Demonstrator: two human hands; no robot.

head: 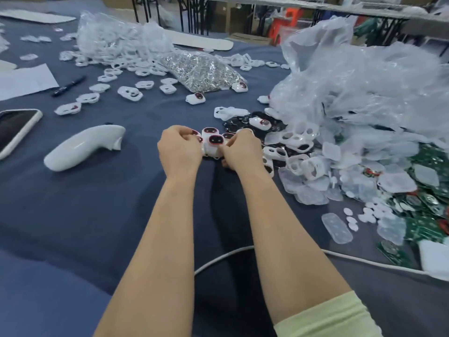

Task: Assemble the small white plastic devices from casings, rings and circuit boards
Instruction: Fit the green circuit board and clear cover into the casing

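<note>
Bench (102, 210): covered in dark blue cloth, with parts scattered across its far half and right side.
Cluster of devices (215, 139): several small white devices with dark, red-ringed faces, bunched together at the middle of the bench between the two hands.
Left hand (179, 149): fingers curled in, gripping the left side of the cluster; one red-ringed face shows at its fingertips.
Right hand (240, 152): fingers curled, pinching the right side of the cluster, knuckles towards the camera.
Sleeve (328, 317): pale yellow-green, on the right arm.
Loose casings (130, 93): white shells with cut-out holes, strewn over the far left of the bench.
Bag of casings (116, 42): clear bag, far left, spilling white shells.
Bag of metal parts (201, 71): silvery heap at the far centre.
Large plastic bag (364, 81): crumpled, clear, on the right, with more casings below it.
Circuit boards (427, 222): green, piled at the right edge.
Black round pieces (243, 122): a dark pile just beyond the right hand.
White handle-shaped part (85, 147): lying on its side left of the hands.
Phone (14, 130): at the left edge, screen dark.
Pen (69, 86): black, near a sheet of paper (24, 81).
Cable (218, 259): white, running under the forearms.
</note>
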